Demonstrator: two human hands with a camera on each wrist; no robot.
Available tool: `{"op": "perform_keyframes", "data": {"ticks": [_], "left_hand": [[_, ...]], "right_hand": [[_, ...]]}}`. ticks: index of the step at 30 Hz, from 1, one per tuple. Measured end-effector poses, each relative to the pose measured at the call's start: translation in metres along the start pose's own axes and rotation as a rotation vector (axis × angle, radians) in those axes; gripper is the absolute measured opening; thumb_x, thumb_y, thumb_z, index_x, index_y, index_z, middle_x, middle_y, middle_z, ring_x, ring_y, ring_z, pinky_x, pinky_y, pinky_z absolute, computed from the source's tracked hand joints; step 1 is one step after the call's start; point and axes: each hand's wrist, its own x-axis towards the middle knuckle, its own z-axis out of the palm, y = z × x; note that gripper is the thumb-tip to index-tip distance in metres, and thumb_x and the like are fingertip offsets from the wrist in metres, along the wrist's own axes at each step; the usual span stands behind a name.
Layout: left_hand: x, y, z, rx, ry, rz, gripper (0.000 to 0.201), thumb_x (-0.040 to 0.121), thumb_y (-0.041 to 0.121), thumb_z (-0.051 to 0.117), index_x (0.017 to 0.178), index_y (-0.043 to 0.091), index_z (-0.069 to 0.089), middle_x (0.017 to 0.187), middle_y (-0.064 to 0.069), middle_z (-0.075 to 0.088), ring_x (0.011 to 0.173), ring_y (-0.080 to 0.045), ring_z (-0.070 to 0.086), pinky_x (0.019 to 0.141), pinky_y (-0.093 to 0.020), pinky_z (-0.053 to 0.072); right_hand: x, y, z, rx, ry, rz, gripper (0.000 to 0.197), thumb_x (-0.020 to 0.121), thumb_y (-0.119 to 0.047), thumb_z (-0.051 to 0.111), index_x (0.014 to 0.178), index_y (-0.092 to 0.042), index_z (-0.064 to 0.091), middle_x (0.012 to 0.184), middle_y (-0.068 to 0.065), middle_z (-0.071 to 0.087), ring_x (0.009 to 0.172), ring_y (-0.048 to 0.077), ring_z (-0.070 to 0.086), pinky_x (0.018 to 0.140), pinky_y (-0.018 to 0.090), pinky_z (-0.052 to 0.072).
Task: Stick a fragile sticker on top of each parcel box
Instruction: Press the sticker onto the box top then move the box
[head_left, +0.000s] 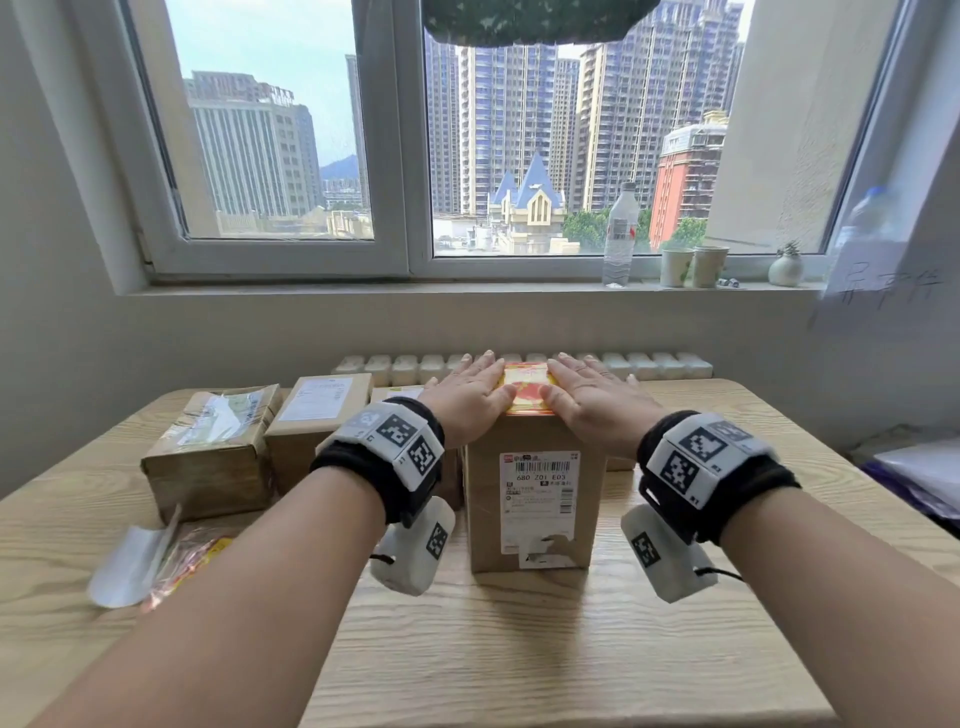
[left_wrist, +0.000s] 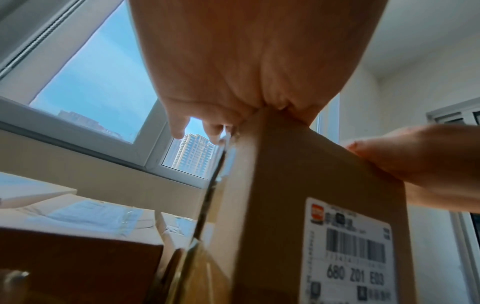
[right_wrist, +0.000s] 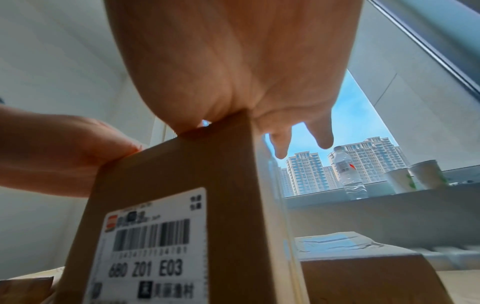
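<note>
A tall brown parcel box (head_left: 535, 509) with a white shipping label stands upright at the table's middle. A red and yellow fragile sticker (head_left: 525, 387) lies on its top face. My left hand (head_left: 470, 397) and right hand (head_left: 597, 400) press flat on the box top, one on each side of the sticker, fingers straight. In the left wrist view the left palm (left_wrist: 233, 67) rests on the top edge of the box (left_wrist: 306, 185). The right wrist view shows the right palm (right_wrist: 233, 67) on that box (right_wrist: 187, 170), with two fingertips hanging past its far edge.
Other parcel boxes (head_left: 213, 452) (head_left: 317, 415) sit at the left behind the tall one, and one (right_wrist: 363, 265) lies to its right. Peeled backing paper and stickers (head_left: 156, 561) lie front left. A bottle (head_left: 621, 234), cups (head_left: 693, 266) and a small pot stand on the windowsill.
</note>
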Motion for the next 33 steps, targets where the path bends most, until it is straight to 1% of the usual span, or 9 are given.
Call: {"op": "perform_keyframes", "data": {"ticks": [5, 9, 11, 13, 15, 18, 24, 29, 33], "left_hand": [[-0.015, -0.011, -0.003, -0.328, 0.087, -0.085, 0.058, 0.103, 0.036, 0.028, 0.152, 0.010, 0.010, 0.160, -0.004, 0.010, 0.147, -0.017, 0.010, 0.115, -0.028, 0.009], [-0.024, -0.013, 0.001, -0.687, 0.148, -0.144, 0.041, 0.100, 0.028, 0.038, 0.138, 0.014, 0.039, 0.149, -0.008, 0.035, 0.136, -0.023, 0.035, 0.115, -0.040, 0.025], [-0.030, -0.012, 0.000, -0.787, 0.105, -0.121, 0.037, 0.081, 0.024, 0.049, 0.116, 0.013, 0.051, 0.128, -0.012, 0.052, 0.122, -0.029, 0.048, 0.106, -0.045, 0.038], [-0.034, -0.014, 0.000, -0.863, 0.059, -0.097, 0.060, 0.071, 0.014, 0.051, 0.130, 0.005, 0.045, 0.119, -0.019, 0.057, 0.103, -0.025, 0.056, 0.089, -0.034, 0.047], [-0.037, -0.015, 0.002, -0.851, 0.008, -0.087, 0.070, 0.074, -0.001, 0.058, 0.140, 0.009, 0.035, 0.108, -0.012, 0.062, 0.088, -0.017, 0.058, 0.076, -0.024, 0.049], [-0.038, -0.008, 0.006, -0.665, -0.001, -0.058, 0.064, 0.075, -0.008, 0.066, 0.130, 0.014, 0.043, 0.100, 0.000, 0.064, 0.092, -0.015, 0.063, 0.071, -0.018, 0.051], [-0.044, 0.022, -0.020, -0.649, 0.052, 0.023, 0.046, 0.079, -0.002, 0.067, 0.119, 0.015, 0.051, 0.090, 0.006, 0.062, 0.079, -0.005, 0.059, 0.062, -0.014, 0.050], [-0.029, 0.062, -0.056, -0.614, 0.101, 0.066, 0.032, 0.079, 0.011, 0.070, 0.108, 0.016, 0.060, 0.107, -0.008, 0.069, 0.099, -0.022, 0.065, 0.086, -0.037, 0.055], [-0.004, 0.090, -0.058, -0.660, 0.086, 0.069, 0.036, 0.077, 0.016, 0.074, 0.110, 0.012, 0.062, 0.109, -0.010, 0.068, 0.101, -0.022, 0.066, 0.086, -0.037, 0.056]], "right_hand": [[-0.008, 0.017, 0.000, 0.162, 0.030, 0.055, 0.067, 0.099, -0.054, 0.020, 0.153, -0.017, 0.010, 0.162, -0.001, 0.006, 0.149, 0.014, 0.005, 0.121, 0.037, 0.005], [-0.017, 0.018, 0.004, 0.414, 0.091, 0.063, 0.077, 0.094, -0.061, 0.027, 0.153, -0.013, 0.013, 0.160, 0.005, 0.017, 0.147, 0.020, 0.016, 0.117, 0.036, 0.014], [-0.020, 0.022, 0.009, 0.600, 0.041, 0.024, 0.089, 0.085, -0.069, 0.043, 0.152, -0.015, 0.018, 0.154, 0.004, 0.032, 0.140, 0.020, 0.033, 0.116, 0.039, 0.025], [-0.024, 0.027, 0.011, 0.739, -0.014, 0.010, 0.096, 0.068, -0.064, 0.067, 0.146, -0.020, 0.031, 0.135, -0.001, 0.055, 0.121, 0.017, 0.055, 0.107, 0.042, 0.041], [-0.026, 0.029, 0.015, 0.759, -0.024, 0.001, 0.078, 0.066, -0.044, 0.081, 0.132, -0.020, 0.046, 0.117, -0.001, 0.066, 0.105, 0.015, 0.065, 0.096, 0.040, 0.052], [-0.028, 0.023, 0.020, 0.744, 0.005, -0.015, 0.052, 0.074, -0.018, 0.080, 0.117, -0.019, 0.052, 0.109, 0.000, 0.067, 0.095, 0.010, 0.065, 0.082, 0.028, 0.055], [-0.039, 0.023, -0.007, 0.914, 0.213, 0.000, 0.047, 0.072, -0.017, 0.082, 0.113, -0.017, 0.061, 0.100, -0.003, 0.070, 0.089, 0.009, 0.066, 0.070, 0.022, 0.051], [-0.045, 0.037, -0.049, 1.004, 0.325, 0.054, 0.061, 0.062, -0.049, 0.081, 0.112, -0.019, 0.065, 0.101, 0.002, 0.073, 0.095, 0.021, 0.068, 0.083, 0.034, 0.053], [-0.041, 0.059, -0.073, 0.943, 0.388, 0.170, 0.120, 0.034, -0.083, 0.069, 0.133, -0.018, 0.047, 0.120, 0.007, 0.065, 0.110, 0.027, 0.061, 0.099, 0.050, 0.046]]}}
